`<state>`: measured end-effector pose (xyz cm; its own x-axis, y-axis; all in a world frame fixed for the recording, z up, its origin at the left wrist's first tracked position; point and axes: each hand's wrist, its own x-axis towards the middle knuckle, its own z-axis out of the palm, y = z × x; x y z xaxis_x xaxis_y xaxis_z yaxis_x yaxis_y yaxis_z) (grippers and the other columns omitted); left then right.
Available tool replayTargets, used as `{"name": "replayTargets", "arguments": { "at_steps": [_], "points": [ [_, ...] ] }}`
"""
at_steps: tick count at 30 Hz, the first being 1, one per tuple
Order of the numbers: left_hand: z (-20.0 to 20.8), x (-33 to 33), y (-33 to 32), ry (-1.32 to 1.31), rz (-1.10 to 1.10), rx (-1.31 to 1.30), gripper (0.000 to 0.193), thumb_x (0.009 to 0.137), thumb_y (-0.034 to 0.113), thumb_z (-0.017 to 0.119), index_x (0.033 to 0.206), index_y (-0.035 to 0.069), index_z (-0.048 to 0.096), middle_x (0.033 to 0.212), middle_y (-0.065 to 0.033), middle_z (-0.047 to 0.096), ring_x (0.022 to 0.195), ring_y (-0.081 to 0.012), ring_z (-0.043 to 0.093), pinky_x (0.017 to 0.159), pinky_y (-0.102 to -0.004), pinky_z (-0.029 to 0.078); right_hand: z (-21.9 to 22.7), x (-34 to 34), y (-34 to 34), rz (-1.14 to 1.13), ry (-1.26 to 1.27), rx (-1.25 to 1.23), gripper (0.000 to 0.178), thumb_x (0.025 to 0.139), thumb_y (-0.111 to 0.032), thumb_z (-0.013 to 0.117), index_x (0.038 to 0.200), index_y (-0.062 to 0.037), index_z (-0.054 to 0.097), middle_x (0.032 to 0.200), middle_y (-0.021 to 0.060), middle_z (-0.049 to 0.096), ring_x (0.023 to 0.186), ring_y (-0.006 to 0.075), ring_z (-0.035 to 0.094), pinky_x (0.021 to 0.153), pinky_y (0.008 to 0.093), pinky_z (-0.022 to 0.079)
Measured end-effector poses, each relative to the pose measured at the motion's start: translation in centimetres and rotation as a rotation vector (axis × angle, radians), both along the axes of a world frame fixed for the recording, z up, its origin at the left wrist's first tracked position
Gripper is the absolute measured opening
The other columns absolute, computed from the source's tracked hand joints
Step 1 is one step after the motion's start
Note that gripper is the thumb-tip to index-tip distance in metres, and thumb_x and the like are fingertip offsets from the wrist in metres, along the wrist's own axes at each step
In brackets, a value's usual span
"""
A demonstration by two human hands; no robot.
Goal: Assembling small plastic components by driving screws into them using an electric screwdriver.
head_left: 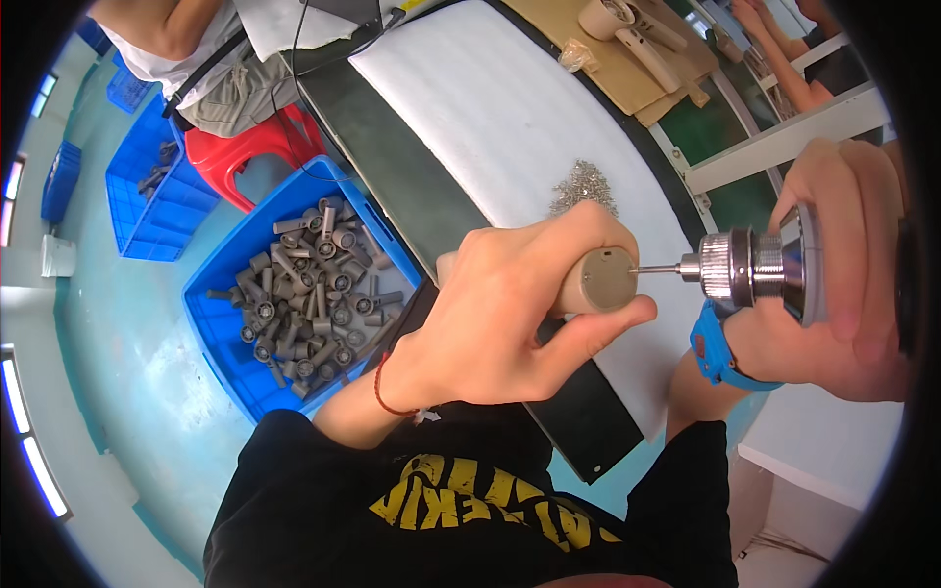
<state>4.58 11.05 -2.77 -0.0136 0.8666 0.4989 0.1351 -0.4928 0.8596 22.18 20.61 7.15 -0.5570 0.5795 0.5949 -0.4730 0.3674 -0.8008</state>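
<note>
My left hand [510, 294] is closed around a grey-beige handheld fan body [604, 281], with the round end of its handle turned to the right. Most of the part is hidden behind my fingers. In my right hand [851, 245] is a power screwdriver [750, 267] with a shiny knurled metal nose, held sideways. Its thin bit points left and its tip reaches the rim of the round end; whether it sits in a hole I cannot tell. Just beyond my left knuckles a small heap of metal screws [583, 186] lies on the white foam sheet [490, 88].
To the left stands a blue bin [221, 343] full of similar grey-beige fan parts. Behind it are another blue bin [147, 216] and a red stool [260, 147] with a person seated. More fan parts [647, 59] lie on cardboard at the far right, beside a white metal frame [784, 147].
</note>
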Motion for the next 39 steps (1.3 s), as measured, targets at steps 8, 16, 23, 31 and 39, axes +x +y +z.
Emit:
{"name": "replayTargets", "arguments": {
  "at_steps": [8,16,23,31,39],
  "points": [
    [-0.2,0.2,0.2,0.033,0.01,0.001,0.028,0.079,0.013,0.078,0.096,0.0,0.06,0.08,-0.0091,0.066,0.07,-0.0186,0.066,0.065,-0.025,0.049,-0.1,-0.4,0.1,0.033,0.001,-0.058,0.023,0.098,-0.017,0.037,0.077,-0.0088,0.04,0.057,-0.0005,0.04,0.043,0.0083,0.035,0.044,0.0221,0.033],
    [-0.4,0.9,0.2,0.036,0.06,0.041,0.03,0.078,0.016,0.08,0.094,0.001,0.059,0.079,-0.009,0.066,0.067,-0.0194,0.067,0.062,-0.0257,0.05,0.0,-2.9,-0.3,0.112,-0.034,-0.119,0.022,0.098,-0.017,0.039,0.078,-0.0086,0.04,0.056,-0.0005,0.041,0.041,0.0086,0.035,0.043,0.0227,0.034],
    [-0.7,1.0,0.8,0.024,0.095,0.051,0.028,0.079,0.013,0.079,0.094,0.001,0.059,0.078,-0.0095,0.066,0.066,-0.0199,0.067,0.06,-0.0262,0.05,0.7,-2.9,0.4,0.179,-0.037,-0.166,0.021,0.098,-0.018,0.04,0.079,-0.0084,0.04,0.056,-0.0006,0.042,0.04,0.0088,0.034,0.042,0.0232,0.035],
    [0.4,1.3,0.4,0.098,0.097,-0.006,0.026,0.079,0.013,0.078,0.094,0.001,0.06,0.075,-0.0089,0.065,0.063,-0.0177,0.064,0.059,-0.0265,0.049,2.4,-3.8,-0.4,0.241,0.159,-0.095,0.02,0.098,-0.018,0.041,0.081,-0.0082,0.041,0.055,-0.0006,0.043,0.039,0.0091,0.034,0.041,0.0238,0.036],
    [2.0,1.1,0.7,0.282,0.033,-0.102,0.024,0.083,0.019,0.075,0.096,0.004,0.061,0.074,-0.0096,0.064,0.063,-0.0243,0.063,0.06,-0.0292,0.048,3.1,-4.1,1.6,0.056,0.207,-0.347,0.024,0.101,-0.026,0.045,0.095,-0.0029,0.052,0.053,-0.0056,0.036,0.04,0.0053,0.033,0.041,0.0217,0.033]
  ]
}}
